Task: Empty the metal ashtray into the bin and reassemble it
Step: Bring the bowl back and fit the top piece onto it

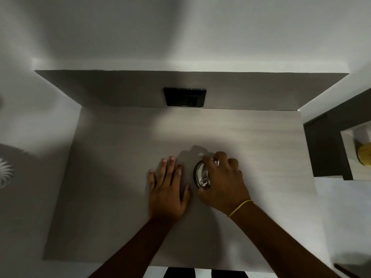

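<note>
Two hands are over a pale table (120, 177) in the head view, the only view there is. The picture is dim and a bit blurry.

The left hand (167, 189) lies flat on the table, palm down. Its fingers are spread a little and hold nothing.

The right hand (222, 181) is just beside it. This hand is curled over the ashtray (201, 175), and the fingers wrap the far side while the thumb comes round the near side. So the hand is clamped on the ashtray. A thin yellow band (240, 207) goes round the right wrist.

The ashtray is shiny metal and round. It sits near the middle of the table, a bit to the right, and only its left part shows from under the hand. I cannot tell if it rests on the table or is lifted a little. I cannot tell if its top is on.

A black box (184, 97) sits on the low wall at the back of the table, well apart from the hands.

On the right there is a dark shelf (323, 149). Something yellow (364, 155) lies in it, but it is too blurry to tell what it is.

On the left edge something white with a spiky shape (5, 173) shows on the floor.
</note>
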Tool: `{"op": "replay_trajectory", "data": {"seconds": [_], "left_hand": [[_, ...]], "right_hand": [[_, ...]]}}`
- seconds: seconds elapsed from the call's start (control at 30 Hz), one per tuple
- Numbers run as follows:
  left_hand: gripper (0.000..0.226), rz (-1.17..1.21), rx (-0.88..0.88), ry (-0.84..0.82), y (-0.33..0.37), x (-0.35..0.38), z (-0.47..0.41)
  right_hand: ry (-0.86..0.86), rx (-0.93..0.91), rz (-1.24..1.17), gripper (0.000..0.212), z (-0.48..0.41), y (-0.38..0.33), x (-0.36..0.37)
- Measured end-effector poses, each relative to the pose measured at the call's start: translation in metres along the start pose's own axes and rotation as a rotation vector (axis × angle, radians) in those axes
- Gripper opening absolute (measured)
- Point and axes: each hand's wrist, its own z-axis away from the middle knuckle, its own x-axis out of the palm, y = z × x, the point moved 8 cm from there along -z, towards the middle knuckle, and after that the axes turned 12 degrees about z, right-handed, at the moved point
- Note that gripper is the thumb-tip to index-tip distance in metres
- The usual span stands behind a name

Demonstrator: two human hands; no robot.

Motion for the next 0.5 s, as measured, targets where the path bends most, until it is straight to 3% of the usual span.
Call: {"op": "replay_trajectory", "data": {"seconds": [0.5], "left_hand": [[0.071,-0.019,-0.016,-0.054,-0.005,0.005,0.002]], "right_hand": [[-0.056,-0.101,0.034,0.092,-0.010,-0.011,0.033]]}}
